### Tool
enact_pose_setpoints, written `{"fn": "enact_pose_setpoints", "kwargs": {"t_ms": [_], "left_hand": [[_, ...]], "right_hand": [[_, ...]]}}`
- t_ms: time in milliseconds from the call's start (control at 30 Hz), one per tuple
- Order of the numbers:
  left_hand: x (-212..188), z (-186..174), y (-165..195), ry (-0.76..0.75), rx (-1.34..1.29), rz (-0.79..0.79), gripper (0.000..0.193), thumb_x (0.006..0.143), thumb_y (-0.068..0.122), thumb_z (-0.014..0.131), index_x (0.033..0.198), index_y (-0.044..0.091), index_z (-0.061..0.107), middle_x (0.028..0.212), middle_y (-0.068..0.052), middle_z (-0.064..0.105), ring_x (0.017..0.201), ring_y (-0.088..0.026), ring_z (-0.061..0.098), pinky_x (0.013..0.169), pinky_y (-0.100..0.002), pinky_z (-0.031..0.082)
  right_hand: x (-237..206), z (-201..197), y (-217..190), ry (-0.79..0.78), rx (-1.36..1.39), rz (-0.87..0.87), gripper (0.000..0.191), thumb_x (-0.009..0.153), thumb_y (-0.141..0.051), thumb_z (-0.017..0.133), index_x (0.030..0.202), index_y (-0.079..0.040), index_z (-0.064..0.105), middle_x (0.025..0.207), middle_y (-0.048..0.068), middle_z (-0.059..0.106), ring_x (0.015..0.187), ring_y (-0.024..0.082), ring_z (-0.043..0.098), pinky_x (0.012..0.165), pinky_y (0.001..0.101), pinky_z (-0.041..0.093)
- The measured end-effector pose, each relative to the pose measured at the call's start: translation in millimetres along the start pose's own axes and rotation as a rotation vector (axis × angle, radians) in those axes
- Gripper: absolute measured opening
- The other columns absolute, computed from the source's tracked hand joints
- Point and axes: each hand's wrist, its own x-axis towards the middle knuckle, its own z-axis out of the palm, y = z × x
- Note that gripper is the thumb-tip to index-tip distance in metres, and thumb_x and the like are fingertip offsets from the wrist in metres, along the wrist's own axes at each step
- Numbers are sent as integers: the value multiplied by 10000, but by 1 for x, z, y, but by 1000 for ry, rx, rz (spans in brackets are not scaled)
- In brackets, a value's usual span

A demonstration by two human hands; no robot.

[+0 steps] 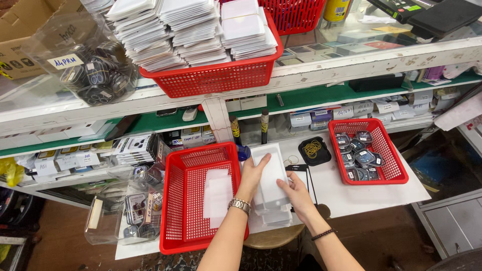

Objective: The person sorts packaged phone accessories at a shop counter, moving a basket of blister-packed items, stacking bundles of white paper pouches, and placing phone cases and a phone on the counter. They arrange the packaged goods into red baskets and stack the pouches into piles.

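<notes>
Below the head camera, on the white work surface [371, 195], both hands rest on a stack of white flat packets [273, 193]. The left hand [252, 173] lies flat on top, fingers spread; the right hand [293, 193] clasps the stack's near edge. Just left, a red basket [173, 200] holds only a few white packets [217, 195], so most remain stacked. Another red basket [396, 173], right, holds small dark packets [357, 153].

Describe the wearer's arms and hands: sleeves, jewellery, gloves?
Both forearms are bare, no sleeves in view, no gloves. The left hand has a metal link watch, silver with gold tones, at the wrist. The right hand has a thin dark beaded bracelet at the wrist. No rings visible on the fingers.
</notes>
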Motion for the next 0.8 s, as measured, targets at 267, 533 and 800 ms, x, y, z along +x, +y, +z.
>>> {"fn": "enact_pose_setpoints", "kwargs": {"t_ms": [267, 533, 800], "left_hand": [[-22, 3, -6, -154, -166, -210, 350, 917, 253, 730, 1120, -31, 725, 1020, -89, 778, 856, -151, 729, 740, -310, 585], [-39, 4, 20, -470, 184, -298, 354, 884, 292, 759, 1076, -4, 730, 937, -88, 780, 768, -142, 732, 712, -313, 590], [-34, 2, 48, -544, 381, -178, 384, 916, 314, 754, 998, -62, 766, 867, -119, 772, 691, -145, 716, 646, -302, 574]], "right_hand": [[6, 0, -12, 90, 7, -155, 319, 957, -196, 615, 1264, -149, 541, 941, 7, 677, 890, 83, 632, 795, 276, 522], [64, -43, -33, -4, -217, -165, 200, 999, -186, 626, 1055, -10, 700, 916, 3, 675, 849, 81, 576, 750, 244, 458], [101, -55, -68, 184, -200, -179, 225, 1043, -208, 624, 1105, -7, 703, 868, 30, 636, 723, 118, 495, 614, 286, 380]]}}
